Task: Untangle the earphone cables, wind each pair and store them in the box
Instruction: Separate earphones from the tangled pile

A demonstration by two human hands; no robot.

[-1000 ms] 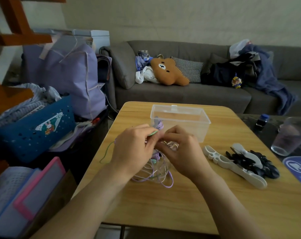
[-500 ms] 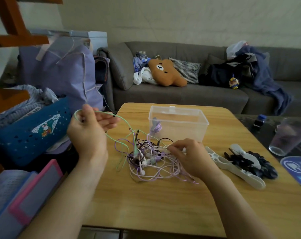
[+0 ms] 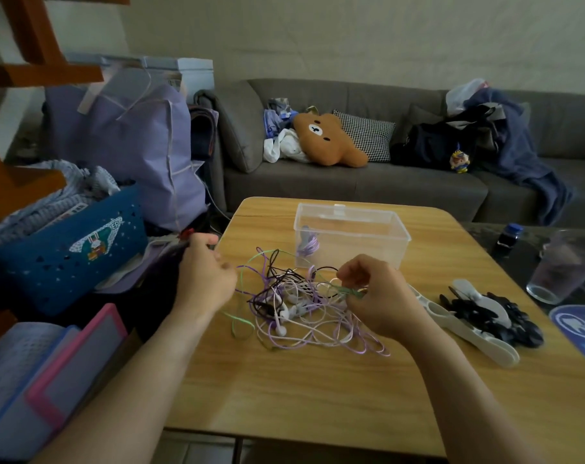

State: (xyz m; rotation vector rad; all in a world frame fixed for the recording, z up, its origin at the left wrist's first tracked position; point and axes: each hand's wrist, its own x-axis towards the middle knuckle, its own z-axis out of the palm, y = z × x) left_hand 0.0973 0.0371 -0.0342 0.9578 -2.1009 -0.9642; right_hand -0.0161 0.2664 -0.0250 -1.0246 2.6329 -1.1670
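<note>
Head view, cable tangle (image 3: 298,306) between hands, left hand (image 3: 205,279) and right hand (image 3: 378,296) pinching green strand (image 3: 346,290).

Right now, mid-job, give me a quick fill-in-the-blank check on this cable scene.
1. The tangled earphone cables lie on the ____ table.
2. One wound pair already sits in the clear ____.
3. The right hand pinches a ____ cable.
4. The left hand is at the table's ____ edge.

Missing: wooden; box; green; left
</note>
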